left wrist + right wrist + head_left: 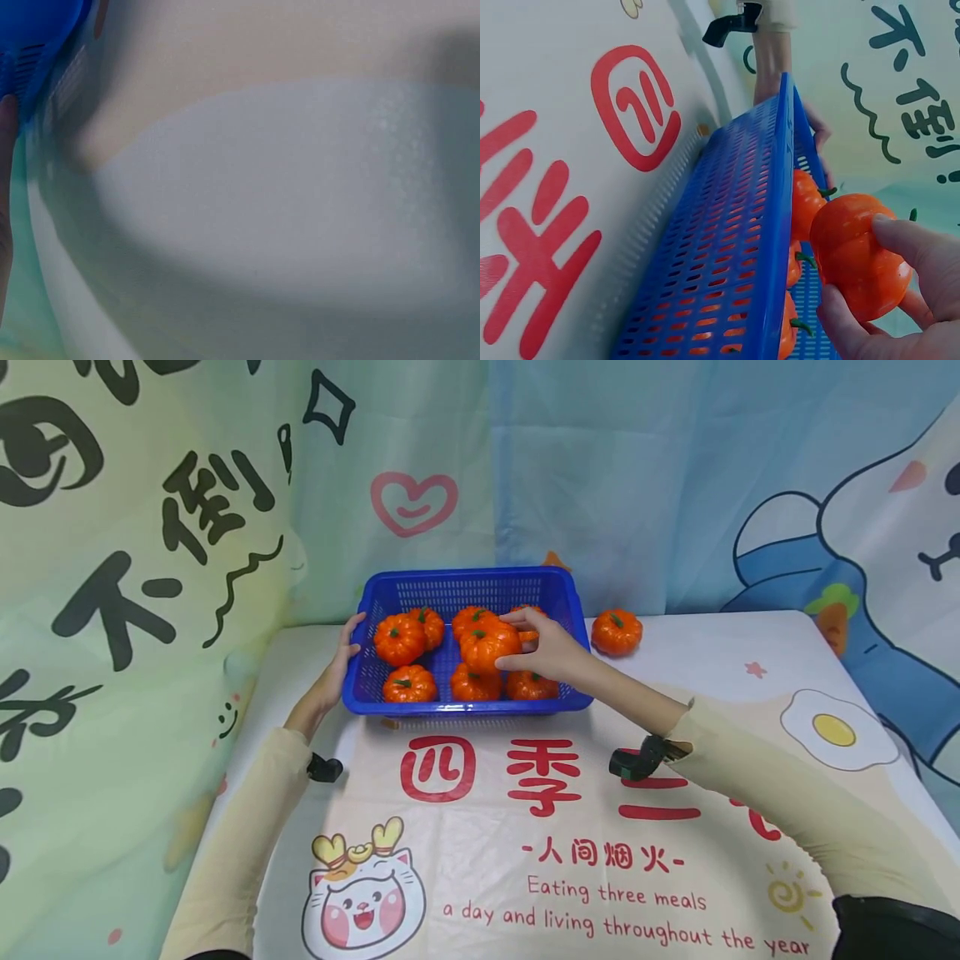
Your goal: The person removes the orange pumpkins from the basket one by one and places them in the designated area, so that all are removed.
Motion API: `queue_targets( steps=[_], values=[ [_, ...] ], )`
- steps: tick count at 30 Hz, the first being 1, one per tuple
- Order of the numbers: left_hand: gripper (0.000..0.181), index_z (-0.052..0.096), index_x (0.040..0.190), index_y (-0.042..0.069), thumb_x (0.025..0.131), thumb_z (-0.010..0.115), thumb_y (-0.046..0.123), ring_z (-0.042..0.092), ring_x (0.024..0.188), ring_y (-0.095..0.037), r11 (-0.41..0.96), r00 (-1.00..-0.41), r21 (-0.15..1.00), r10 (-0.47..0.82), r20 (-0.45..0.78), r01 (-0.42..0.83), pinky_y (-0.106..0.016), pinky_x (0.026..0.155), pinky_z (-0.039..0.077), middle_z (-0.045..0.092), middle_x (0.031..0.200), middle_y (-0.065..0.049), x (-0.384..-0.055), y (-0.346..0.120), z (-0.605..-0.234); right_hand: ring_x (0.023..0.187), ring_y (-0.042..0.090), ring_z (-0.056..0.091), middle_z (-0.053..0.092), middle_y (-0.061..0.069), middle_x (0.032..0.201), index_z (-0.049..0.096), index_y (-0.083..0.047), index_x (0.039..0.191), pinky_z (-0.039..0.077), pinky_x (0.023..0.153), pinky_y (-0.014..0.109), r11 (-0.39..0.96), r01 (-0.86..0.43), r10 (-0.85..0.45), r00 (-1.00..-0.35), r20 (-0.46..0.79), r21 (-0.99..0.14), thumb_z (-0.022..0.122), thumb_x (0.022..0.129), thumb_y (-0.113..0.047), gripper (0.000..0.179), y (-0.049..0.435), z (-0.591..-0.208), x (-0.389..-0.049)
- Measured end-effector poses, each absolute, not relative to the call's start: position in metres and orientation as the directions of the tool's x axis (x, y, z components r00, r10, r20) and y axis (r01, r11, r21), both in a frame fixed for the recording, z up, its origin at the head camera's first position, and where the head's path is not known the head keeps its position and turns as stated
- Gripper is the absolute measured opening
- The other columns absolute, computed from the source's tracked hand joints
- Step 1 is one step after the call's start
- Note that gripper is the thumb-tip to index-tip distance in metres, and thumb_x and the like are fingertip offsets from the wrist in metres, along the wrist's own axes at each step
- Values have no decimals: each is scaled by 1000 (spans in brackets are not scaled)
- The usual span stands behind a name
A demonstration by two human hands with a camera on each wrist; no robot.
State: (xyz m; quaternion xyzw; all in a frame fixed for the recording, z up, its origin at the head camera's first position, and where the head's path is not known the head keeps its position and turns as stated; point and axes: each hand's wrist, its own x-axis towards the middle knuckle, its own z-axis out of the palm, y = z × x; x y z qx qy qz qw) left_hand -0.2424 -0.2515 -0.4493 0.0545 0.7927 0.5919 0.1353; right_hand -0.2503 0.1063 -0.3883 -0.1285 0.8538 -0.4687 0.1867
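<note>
My right hand (543, 647) holds a small orange toy pumpkin (486, 645) between thumb and fingers, over the right half of a blue plastic basket (468, 708). In the right wrist view this glossy, ribbed pumpkin (847, 247) is raised beside the basket's perforated wall (712, 225). Several similar pumpkins lie in the basket, among them one at the front left (409, 685) and one at the front right (531, 686). My left hand (336, 664) rests against the basket's left side, fingers extended along it. Only a finger (6, 172) shows in the left wrist view.
One more pumpkin (617, 632) sits on the table to the right of the basket. A printed cloth (480, 827) with red lettering covers the table in front. A patterned curtain (600, 485) hangs close behind the basket and along the left side.
</note>
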Motion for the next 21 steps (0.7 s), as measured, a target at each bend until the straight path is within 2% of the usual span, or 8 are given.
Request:
queue_targets(
  steps=[9, 15, 21],
  values=[
    [60, 1, 155, 24, 98, 19, 17, 11, 148, -39, 265, -961, 962, 242, -130, -64, -55, 120, 11, -7, 164, -10, -244, -251, -450, 123, 33, 52, 43, 11, 148, 40, -21, 143, 49, 100, 46, 539, -19, -407, -881, -241, -842, 75, 83, -31, 70, 118, -388, -238],
    [59, 1, 155, 32, 99, 18, 22, 10, 148, -37, 279, -963, 958, 234, -132, -64, -55, 120, 10, -8, 164, -5, -255, -259, -471, 126, 34, 50, 42, 11, 148, 41, -21, 143, 49, 100, 46, 538, -36, -425, -874, -234, -842, 75, 83, -30, 70, 118, -387, -231],
    [60, 1, 155, 26, 98, 20, 19, 11, 148, -39, 279, -960, 957, 237, -147, -78, -55, 120, 12, -9, 164, -9, -245, -251, -452, 134, 34, 44, 40, 12, 150, 41, -17, 142, 44, 105, 46, 523, -66, -455, -864, -213, -850, 74, 84, -28, 68, 122, -387, -223]
  ],
)
